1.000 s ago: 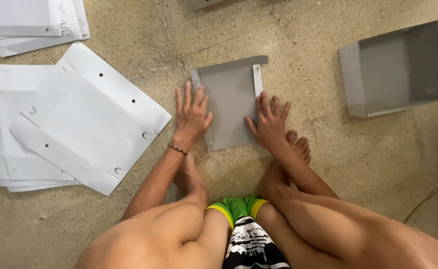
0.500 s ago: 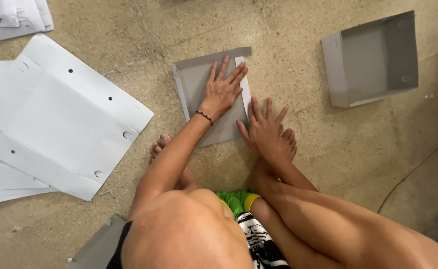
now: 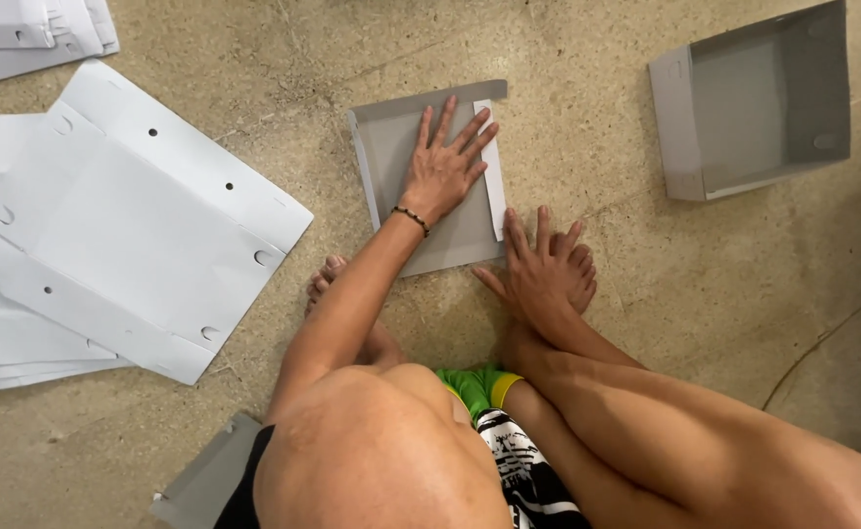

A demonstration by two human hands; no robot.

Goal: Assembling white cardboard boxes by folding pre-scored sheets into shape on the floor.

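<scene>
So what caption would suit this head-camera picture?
Left hand pressed flat on a grey card on the floor; right hand beside it.

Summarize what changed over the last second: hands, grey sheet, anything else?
The left hand slid from the sheet's left edge onto the middle of the grey cardboard sheet and presses flat there. The right hand came off the sheet's right side, back to the floor over the foot. Nothing was gripped. The sheet, folded grey box and white flat blanks appear to lie as before; only the camera shifted.
</scene>
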